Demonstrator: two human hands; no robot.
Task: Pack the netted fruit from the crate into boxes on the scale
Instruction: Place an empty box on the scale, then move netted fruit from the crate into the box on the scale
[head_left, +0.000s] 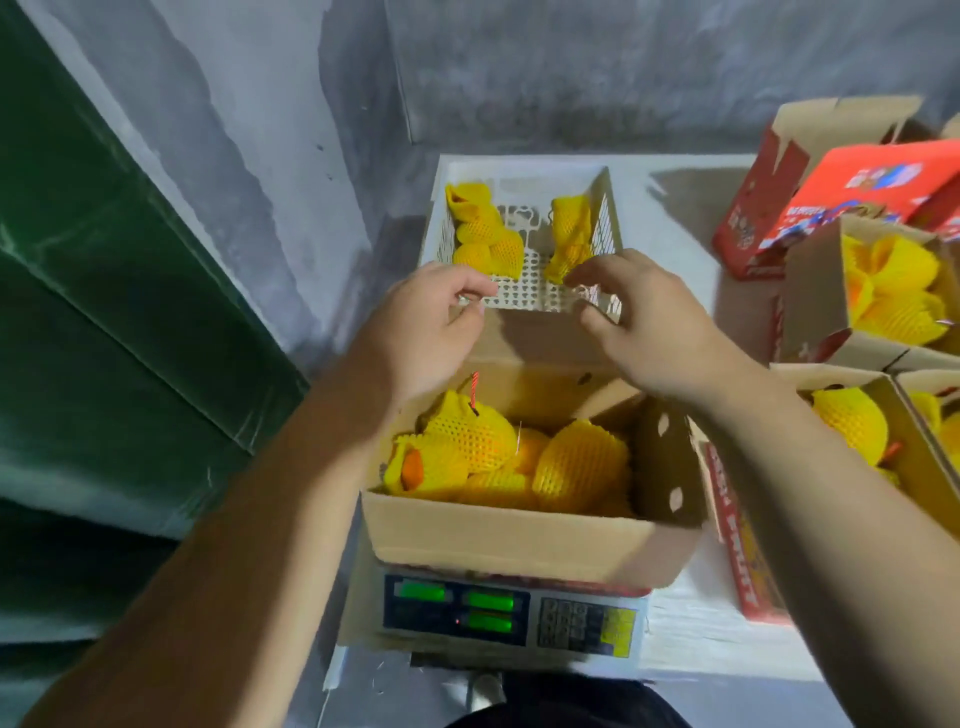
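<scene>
Reaching forward over an open cardboard box on a scale, we see both hands at the near rim of a white plastic crate. Our left hand has its fingers curled at the crate's edge, pinching thumb to finger; whether it holds anything we cannot tell. Our right hand hangs loosely spread with nothing in it, fingertips just beside one netted fruit. A second cluster of netted fruit lies at the crate's left side. The box already holds several.

We judge the risks as these: the loose yellow netting could slide off if only the net is grabbed, and a forearm resting on the box would spoil the weight reading.

Writing: the scale's green displays are too blurred to read. Red printed cartons at right carry lettering we cannot make out.
</scene>
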